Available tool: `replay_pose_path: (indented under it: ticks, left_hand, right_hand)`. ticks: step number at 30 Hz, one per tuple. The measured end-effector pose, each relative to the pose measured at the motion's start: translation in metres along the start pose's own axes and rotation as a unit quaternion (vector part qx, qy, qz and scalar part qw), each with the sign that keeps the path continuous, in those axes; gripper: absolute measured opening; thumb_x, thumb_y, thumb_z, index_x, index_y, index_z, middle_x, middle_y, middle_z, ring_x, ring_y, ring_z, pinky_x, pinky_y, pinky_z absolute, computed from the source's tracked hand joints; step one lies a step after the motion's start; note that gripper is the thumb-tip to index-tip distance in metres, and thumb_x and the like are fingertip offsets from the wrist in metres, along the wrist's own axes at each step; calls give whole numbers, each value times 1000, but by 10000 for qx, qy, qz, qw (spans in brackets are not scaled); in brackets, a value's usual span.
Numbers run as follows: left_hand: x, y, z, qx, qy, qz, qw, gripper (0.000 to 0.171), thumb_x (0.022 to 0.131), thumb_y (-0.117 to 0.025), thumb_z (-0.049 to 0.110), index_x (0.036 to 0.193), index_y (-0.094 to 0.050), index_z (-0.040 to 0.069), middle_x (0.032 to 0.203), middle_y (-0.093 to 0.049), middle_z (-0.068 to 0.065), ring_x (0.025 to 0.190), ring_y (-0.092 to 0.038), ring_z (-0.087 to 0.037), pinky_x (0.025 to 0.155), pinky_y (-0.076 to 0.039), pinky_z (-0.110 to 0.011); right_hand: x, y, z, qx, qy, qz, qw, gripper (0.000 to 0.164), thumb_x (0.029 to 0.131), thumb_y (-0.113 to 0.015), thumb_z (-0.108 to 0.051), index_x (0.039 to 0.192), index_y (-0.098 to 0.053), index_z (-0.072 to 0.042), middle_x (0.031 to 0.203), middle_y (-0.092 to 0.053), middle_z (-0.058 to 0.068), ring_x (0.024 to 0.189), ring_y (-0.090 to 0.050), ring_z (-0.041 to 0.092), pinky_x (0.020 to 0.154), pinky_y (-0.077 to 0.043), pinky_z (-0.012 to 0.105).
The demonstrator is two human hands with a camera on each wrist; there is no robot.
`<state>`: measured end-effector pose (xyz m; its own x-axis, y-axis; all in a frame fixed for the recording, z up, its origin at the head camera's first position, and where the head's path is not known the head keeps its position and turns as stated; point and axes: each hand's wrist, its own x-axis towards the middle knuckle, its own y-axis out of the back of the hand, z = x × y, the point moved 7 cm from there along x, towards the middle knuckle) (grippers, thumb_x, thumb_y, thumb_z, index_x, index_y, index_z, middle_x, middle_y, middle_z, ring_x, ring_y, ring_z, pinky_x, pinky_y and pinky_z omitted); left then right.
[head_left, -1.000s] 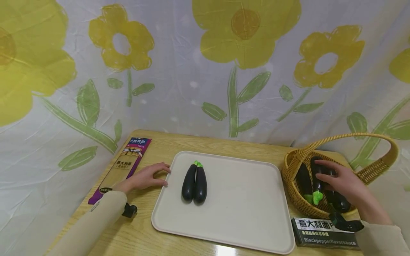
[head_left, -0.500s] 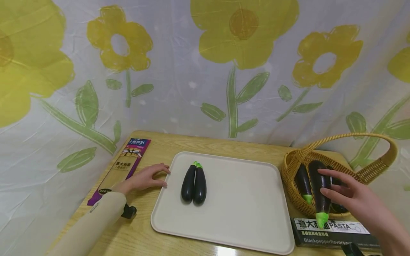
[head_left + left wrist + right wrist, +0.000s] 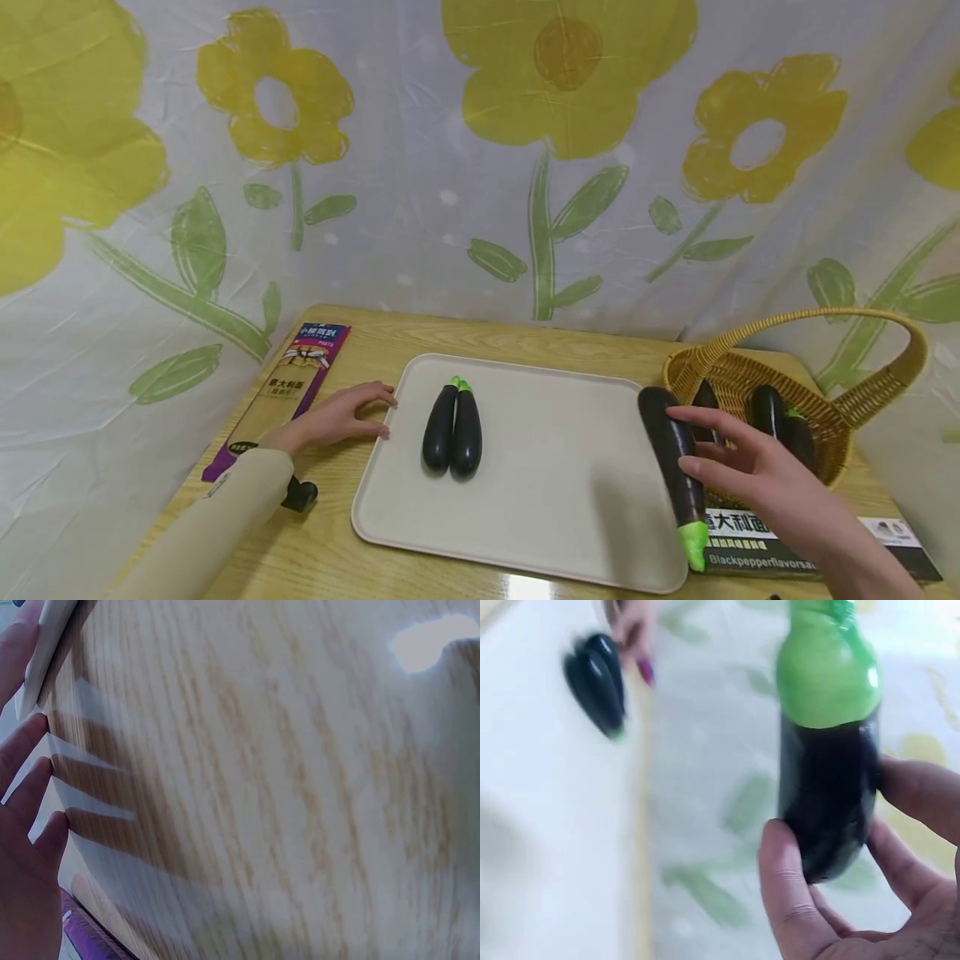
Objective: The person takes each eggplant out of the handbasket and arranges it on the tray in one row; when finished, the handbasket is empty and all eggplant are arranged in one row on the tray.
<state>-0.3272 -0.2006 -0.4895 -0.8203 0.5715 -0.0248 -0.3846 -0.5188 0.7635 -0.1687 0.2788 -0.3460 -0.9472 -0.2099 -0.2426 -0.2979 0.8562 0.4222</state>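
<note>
My right hand (image 3: 757,471) pinches a dark eggplant (image 3: 672,450) with a bright green stem end, held above the right edge of the white tray (image 3: 555,500). The right wrist view shows thumb and fingers on both sides of this eggplant (image 3: 829,765), green end up. Two more eggplants (image 3: 453,429) lie side by side on the tray's left part, stems pointing away. At the tray's left rim my left hand (image 3: 341,415) rests with its fingers loosely bent, fingertips at the edge. Several eggplants (image 3: 768,410) sit in the wicker basket (image 3: 836,433), partly hidden by my right hand.
A purple pasta packet (image 3: 281,392) lies on the wooden table (image 3: 330,517) at the left. In front of the basket lies a black and white pasta box (image 3: 757,560), partly covered by my right arm. The basket's tall handle (image 3: 892,379) arches up. A flowered curtain (image 3: 405,208) hangs behind.
My right hand has lifted an eggplant out of the basket and carried it left to the tray's right edge. The left hand and the two eggplants on the tray stay put.
</note>
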Motion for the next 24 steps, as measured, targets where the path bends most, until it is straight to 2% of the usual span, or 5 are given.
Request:
replay_pose_path:
  ticks: [3,7,13,20,24]
  left_hand:
    - [-2,1,0,-9,54,26,10000,45,85,-77,35,124,-62,17,144,-48,-17,140,-33,-41,114,-23,-59]
    - [-2,2,3,47,-62,54,10000,43,85,-77,33,122,-63,15,143,-49,-18,139,-34,-42,113,-24,-59]
    - [-1,1,6,81,-241,71,9997,41,86,-76,32,120,-62,15,142,-50,-18,138,-36,-40,114,-25,-57]
    - [0,0,4,115,-207,63,9997,42,85,-76,34,120,-62,15,143,-50,-18,137,-38,-40,113,-26,-57]
    - [1,0,4,98,-130,48,9999,42,85,-76,34,120,-62,16,143,-49,-18,139,-35,-41,114,-25,-57]
  right_hand:
    - [15,-28,-5,266,148,-329,9990,56,94,-66,-30,145,-44,-22,151,-38,15,132,-44,42,93,-49,55]
    - [35,-64,-7,316,323,-670,9967,53,94,-67,-32,142,-48,-23,149,-43,11,129,-50,33,99,-43,58]
    - [63,-109,-2,558,649,-937,9919,50,92,-70,-27,139,-53,-20,148,-41,12,120,-57,27,97,-45,45]
    - [103,-140,4,531,770,-964,9909,47,91,-70,-19,136,-57,-12,145,-38,21,114,-61,30,90,-52,40]
    - [130,-149,4,204,923,-764,9926,46,91,-69,-12,135,-57,-8,144,-37,24,112,-62,34,86,-54,37]
